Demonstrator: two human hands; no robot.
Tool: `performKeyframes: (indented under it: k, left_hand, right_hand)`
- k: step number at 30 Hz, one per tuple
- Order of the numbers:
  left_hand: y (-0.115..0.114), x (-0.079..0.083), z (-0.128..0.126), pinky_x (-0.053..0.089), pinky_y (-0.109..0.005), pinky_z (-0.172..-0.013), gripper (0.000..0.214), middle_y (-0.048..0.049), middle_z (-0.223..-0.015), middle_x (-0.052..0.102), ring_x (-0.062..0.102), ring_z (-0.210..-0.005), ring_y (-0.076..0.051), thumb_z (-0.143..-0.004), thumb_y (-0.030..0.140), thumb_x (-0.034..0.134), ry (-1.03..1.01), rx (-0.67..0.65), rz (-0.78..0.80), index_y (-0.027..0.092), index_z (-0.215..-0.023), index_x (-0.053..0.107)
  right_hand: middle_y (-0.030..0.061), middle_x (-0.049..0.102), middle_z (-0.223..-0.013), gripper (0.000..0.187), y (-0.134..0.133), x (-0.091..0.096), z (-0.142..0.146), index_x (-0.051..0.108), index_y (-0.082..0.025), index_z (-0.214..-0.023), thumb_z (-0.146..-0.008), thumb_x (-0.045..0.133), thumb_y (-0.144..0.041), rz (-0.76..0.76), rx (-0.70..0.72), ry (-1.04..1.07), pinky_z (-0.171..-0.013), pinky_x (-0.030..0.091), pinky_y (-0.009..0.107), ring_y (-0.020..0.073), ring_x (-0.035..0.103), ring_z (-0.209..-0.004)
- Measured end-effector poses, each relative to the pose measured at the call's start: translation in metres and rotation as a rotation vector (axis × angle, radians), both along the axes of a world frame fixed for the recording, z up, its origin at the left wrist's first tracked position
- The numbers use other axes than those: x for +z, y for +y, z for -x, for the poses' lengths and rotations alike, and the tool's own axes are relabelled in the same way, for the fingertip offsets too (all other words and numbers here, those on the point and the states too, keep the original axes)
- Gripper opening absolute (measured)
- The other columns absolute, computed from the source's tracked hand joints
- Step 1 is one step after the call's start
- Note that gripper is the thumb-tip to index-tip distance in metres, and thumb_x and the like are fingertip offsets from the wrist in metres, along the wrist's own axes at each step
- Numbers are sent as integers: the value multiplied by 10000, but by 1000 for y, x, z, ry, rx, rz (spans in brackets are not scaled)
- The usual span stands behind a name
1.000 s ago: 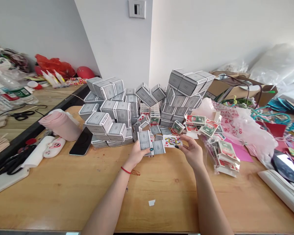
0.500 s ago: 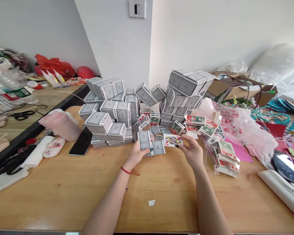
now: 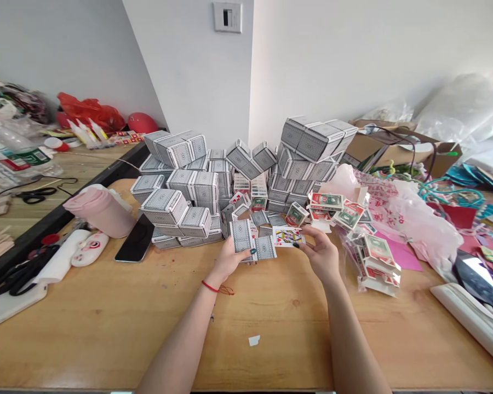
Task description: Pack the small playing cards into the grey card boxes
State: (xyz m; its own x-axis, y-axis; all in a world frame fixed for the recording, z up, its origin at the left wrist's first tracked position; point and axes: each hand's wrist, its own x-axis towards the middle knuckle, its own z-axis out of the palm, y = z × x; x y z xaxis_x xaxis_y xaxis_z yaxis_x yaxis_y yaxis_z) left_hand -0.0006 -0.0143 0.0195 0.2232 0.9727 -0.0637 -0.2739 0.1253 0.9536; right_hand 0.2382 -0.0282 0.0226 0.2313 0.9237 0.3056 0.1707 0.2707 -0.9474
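Note:
My left hand [image 3: 229,259] is closed on some patterned playing cards [image 3: 242,235], backs toward me, thumb pressed across them. They seem joined at an angle, one part upright and another slanting right; how they join is hard to see. Between thumb and fingers, my right hand [image 3: 321,253] pinches a face card [image 3: 286,236], its picture side toward me, just right of those cards. Behind both hands, loose cards [image 3: 259,218] lie face down near a small green-and-red card box [image 3: 296,214]. Around them rise stacked blocks [image 3: 164,205] covered in the same grey card backs.
Opened card boxes [image 3: 378,254] and a pink-white plastic bag [image 3: 411,205] lie to the right. On the left are a phone [image 3: 135,239], a pink cup [image 3: 102,210] and black-handled scissors [image 3: 22,273]. A paper scrap [image 3: 254,340] sits near the front.
Almost nothing differs. The whole view has shifted very slightly, and both hands keep the same hold on their cards.

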Motion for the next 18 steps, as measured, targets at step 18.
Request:
performKeyframes:
  k: [18]
  left_hand:
    - [1, 1, 11, 390, -383, -934, 580, -96, -1183, 545, 509, -1078, -223, -629, 194, 680, 51, 0, -45, 158, -1151, 428]
  right_hand:
    - [68, 578, -1030, 394, -8, 11, -4, 542, -233, -1071, -686, 625, -242, 76, 284, -63, -811, 484, 357, 193, 554, -940]
